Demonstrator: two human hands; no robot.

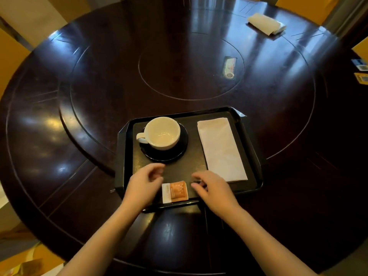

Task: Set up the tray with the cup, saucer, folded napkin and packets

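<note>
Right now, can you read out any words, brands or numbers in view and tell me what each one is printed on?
None can be read.
Orange packet on the tray: print too blurred.
Long packet at the table centre: too small and glared.
Cards at the right edge: markings too small.

Glossy dark wood table (99, 96), matt black tray (127, 156), glazed ceramic cup (162, 134).

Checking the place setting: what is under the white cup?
The white cup stands on a black saucer, its rim visible around it, on the tray. The saucer's centre is covered.
</note>
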